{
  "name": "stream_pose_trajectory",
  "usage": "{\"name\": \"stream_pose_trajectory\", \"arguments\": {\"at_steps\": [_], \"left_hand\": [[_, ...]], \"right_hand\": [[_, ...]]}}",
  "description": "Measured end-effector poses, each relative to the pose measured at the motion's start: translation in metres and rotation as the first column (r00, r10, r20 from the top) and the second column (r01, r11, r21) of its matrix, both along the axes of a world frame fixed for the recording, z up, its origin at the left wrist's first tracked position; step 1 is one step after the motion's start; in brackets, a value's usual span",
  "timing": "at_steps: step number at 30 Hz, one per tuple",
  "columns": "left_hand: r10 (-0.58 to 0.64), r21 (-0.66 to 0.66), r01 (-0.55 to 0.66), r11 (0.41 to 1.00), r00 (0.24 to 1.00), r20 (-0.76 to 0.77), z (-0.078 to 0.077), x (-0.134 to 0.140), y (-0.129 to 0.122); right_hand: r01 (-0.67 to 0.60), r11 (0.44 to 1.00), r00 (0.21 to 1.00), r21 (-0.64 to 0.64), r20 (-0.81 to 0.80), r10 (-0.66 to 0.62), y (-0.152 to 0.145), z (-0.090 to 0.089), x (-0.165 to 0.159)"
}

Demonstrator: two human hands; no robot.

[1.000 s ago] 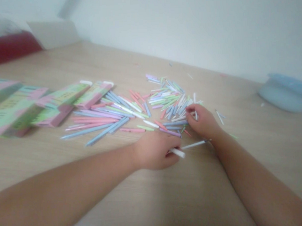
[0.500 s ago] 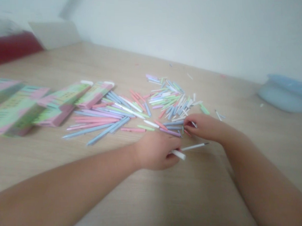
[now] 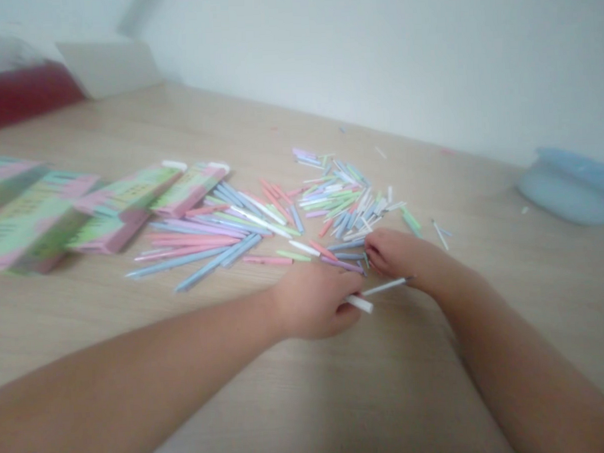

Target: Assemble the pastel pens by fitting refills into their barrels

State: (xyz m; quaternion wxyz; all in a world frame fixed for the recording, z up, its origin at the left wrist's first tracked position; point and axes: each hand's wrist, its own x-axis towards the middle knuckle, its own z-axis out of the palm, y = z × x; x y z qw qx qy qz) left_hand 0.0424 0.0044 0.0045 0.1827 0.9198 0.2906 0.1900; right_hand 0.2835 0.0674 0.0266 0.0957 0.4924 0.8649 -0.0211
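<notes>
My left hand (image 3: pixel 321 300) is closed around a white pen barrel (image 3: pixel 360 304), whose end sticks out past the fingers. A thin white refill (image 3: pixel 387 286) with a dark tip also juts out from this hand towards my right wrist. My right hand (image 3: pixel 400 254) has its fingers curled at the near right edge of a heap of short pen pieces (image 3: pixel 335 198) in white, blue, green and coral. Whatever its fingers hold is hidden. Left of the heap lie longer pastel pen barrels (image 3: pixel 202 241) in pink, blue, purple and white.
Several green-and-pink printed boxes (image 3: pixel 26 222) lie on the left of the wooden table (image 3: pixel 239 396). At the back left are a red object (image 3: pixel 26 95) and a cream panel (image 3: pixel 109 68). A pale blue bag-like thing (image 3: pixel 570 185) rests at the right, near the white wall (image 3: pixel 375 56).
The fingers of my right hand have closed further, and the white bit seen in them is hidden now. The refill at my left hand has tilted up slightly.
</notes>
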Motion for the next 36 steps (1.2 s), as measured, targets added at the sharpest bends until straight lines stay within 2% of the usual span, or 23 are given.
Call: {"name": "stream_pose_trajectory", "arguments": {"at_steps": [5,9,20,24,27,36], "left_hand": [[0.11,0.0,-0.11,0.994,0.993,-0.04,0.0,0.003,0.0],[0.167,0.011,-0.166,0.986,0.982,-0.085,0.001,0.004,-0.001],[0.194,0.018,-0.194,0.981,0.971,-0.137,0.001,0.005,0.0],[0.196,0.014,-0.195,0.981,0.972,-0.133,0.0,0.005,-0.001],[0.199,0.002,-0.2,0.98,0.975,-0.096,0.0,0.004,0.0],[0.248,-0.053,-0.249,0.967,0.968,-0.03,0.004,0.004,0.001]], "right_hand": [[0.0,0.999,1.0,-0.036,-0.008,-0.001,-0.002,0.0,-0.004],[0.021,0.997,0.997,-0.068,-0.073,-0.026,-0.003,0.003,-0.006],[0.105,0.985,0.973,-0.14,-0.192,-0.131,-0.013,0.006,0.0],[0.165,0.98,0.96,-0.11,-0.209,-0.185,-0.009,-0.002,-0.002],[0.172,0.983,0.96,-0.059,-0.212,-0.18,-0.003,-0.011,0.0],[0.085,0.996,0.976,0.014,-0.205,-0.08,0.005,-0.017,0.013]]}}
